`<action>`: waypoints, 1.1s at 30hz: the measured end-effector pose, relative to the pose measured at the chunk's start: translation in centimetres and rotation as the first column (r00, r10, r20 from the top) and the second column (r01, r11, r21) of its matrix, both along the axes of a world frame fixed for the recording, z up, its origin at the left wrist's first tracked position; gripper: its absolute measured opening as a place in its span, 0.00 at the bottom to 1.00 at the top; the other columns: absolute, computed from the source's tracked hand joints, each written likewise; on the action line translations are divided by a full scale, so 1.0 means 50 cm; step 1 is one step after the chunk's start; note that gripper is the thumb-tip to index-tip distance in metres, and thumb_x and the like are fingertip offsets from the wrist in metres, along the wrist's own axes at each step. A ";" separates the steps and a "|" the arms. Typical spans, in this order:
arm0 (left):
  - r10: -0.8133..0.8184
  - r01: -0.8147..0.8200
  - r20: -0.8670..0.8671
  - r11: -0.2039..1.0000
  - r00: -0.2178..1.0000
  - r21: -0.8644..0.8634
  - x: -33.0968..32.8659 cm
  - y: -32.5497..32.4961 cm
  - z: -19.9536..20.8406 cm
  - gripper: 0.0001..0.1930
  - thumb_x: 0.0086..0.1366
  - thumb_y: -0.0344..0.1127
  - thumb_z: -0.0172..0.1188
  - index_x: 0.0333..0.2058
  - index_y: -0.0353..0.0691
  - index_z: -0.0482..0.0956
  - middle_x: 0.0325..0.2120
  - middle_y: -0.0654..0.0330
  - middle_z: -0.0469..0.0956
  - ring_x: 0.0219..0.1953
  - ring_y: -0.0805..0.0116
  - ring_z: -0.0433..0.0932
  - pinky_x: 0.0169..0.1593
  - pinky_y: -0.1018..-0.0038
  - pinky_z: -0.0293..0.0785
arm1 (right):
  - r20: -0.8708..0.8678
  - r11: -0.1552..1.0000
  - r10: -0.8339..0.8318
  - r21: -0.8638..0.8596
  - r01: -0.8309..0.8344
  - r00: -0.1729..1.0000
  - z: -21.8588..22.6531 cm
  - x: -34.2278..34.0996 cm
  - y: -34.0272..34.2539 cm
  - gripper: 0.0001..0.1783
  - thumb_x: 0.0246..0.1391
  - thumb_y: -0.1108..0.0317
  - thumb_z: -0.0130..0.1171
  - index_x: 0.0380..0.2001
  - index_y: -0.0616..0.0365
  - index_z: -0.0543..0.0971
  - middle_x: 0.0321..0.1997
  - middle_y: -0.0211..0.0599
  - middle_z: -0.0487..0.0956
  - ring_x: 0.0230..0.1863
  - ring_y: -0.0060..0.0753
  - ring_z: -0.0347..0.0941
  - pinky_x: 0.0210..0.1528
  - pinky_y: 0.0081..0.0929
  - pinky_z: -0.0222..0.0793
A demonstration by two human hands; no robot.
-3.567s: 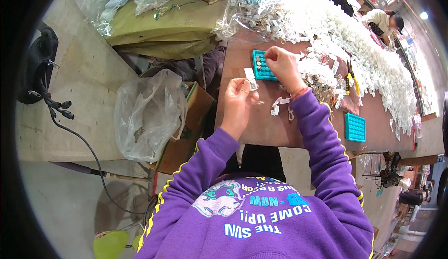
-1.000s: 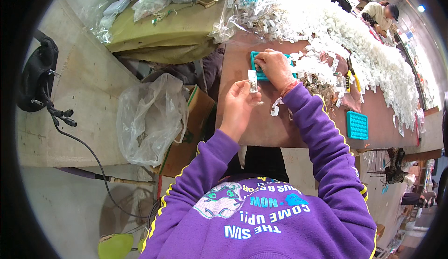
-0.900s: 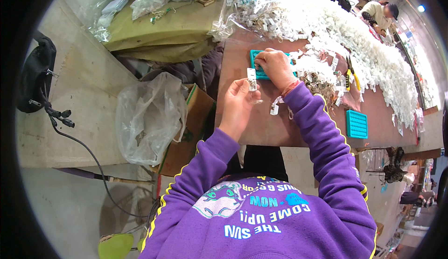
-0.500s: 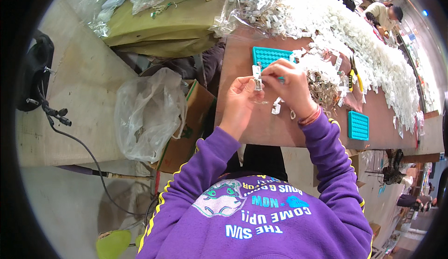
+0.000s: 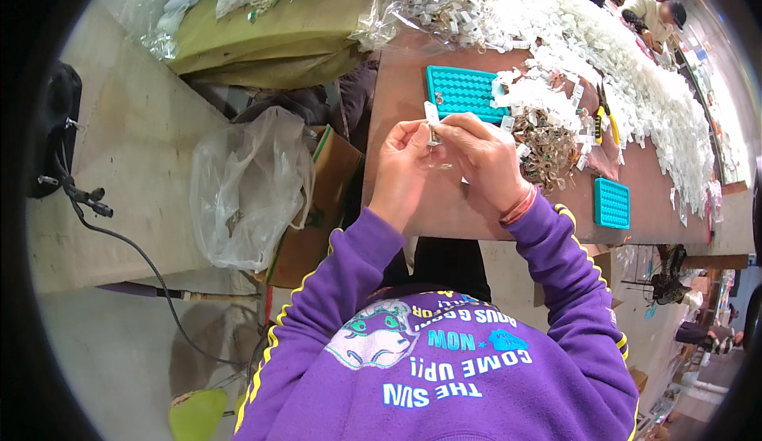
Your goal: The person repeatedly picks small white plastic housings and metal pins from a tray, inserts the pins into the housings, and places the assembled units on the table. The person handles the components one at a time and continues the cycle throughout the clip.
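Note:
My left hand (image 5: 403, 161) and my right hand (image 5: 486, 157) meet over the near part of the table, fingertips pinched together. Between them is a small white tag (image 5: 431, 112), its upper end sticking up past the fingers. A thin, clear or shiny loop (image 5: 444, 166) shows below the fingertips; what it belongs to is too small to tell. Just beyond my hands lies a teal tray (image 5: 464, 88) with rows of hollows and a small piece at its left side. To the right of it rests a pile of small metal pieces (image 5: 548, 143) with white tags.
A large heap of white tags (image 5: 619, 68) covers the far and right table. Yellow-handled pliers (image 5: 606, 123) lie beside the pile, with a second teal tray (image 5: 612, 203) nearer the edge. A clear plastic bag (image 5: 250, 191) sits by a cardboard box (image 5: 321, 203) at left. Another person (image 5: 652, 19) works far right.
My hands have drawn closer together around the tag, with the right hand lower. The tagged piece seen below my right hand before no longer shows there. More of the teal tray shows.

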State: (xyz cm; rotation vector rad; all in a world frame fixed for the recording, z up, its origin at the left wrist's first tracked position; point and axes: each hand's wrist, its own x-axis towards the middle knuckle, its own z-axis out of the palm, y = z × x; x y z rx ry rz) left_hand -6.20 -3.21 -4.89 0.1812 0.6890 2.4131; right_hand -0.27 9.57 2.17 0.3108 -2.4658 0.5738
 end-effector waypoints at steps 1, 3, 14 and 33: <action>-0.001 0.001 0.005 1.000 1.000 -0.004 0.002 -0.001 -0.001 0.07 0.68 0.32 0.56 0.41 0.37 0.74 0.34 0.61 0.80 0.31 0.73 0.80 0.38 0.75 0.77 | -0.022 1.000 0.004 0.004 -0.004 1.000 -0.006 0.005 -0.002 0.15 0.42 0.74 0.61 0.37 0.57 0.81 0.35 0.36 0.78 0.35 0.42 0.78 0.36 0.34 0.74; -0.006 0.006 -0.015 1.000 1.000 0.011 0.001 -0.001 -0.001 0.07 0.68 0.32 0.56 0.41 0.37 0.74 0.34 0.60 0.79 0.32 0.72 0.80 0.38 0.75 0.77 | -0.075 1.000 -0.013 0.024 0.015 0.997 -0.011 0.010 -0.002 0.17 0.43 0.75 0.60 0.41 0.58 0.81 0.38 0.37 0.80 0.37 0.40 0.78 0.38 0.32 0.75; -0.246 0.242 0.062 0.968 0.967 0.062 0.045 0.000 0.036 0.10 0.70 0.35 0.55 0.46 0.37 0.74 0.36 0.63 0.79 0.34 0.74 0.77 0.39 0.78 0.75 | 0.354 0.675 -0.040 -0.681 0.286 0.934 0.022 0.038 0.009 0.06 0.55 0.72 0.63 0.33 0.63 0.80 0.28 0.26 0.77 0.29 0.17 0.75 0.30 0.16 0.70; -0.254 0.250 -0.052 0.965 0.966 -0.074 0.115 -0.029 0.069 0.14 0.72 0.37 0.47 0.50 0.36 0.73 0.46 0.61 0.77 0.49 0.71 0.76 0.56 0.69 0.72 | -0.067 1.000 0.027 -0.008 -0.028 0.997 0.019 0.132 0.019 0.15 0.45 0.72 0.65 0.40 0.58 0.80 0.37 0.38 0.78 0.34 0.39 0.78 0.33 0.31 0.76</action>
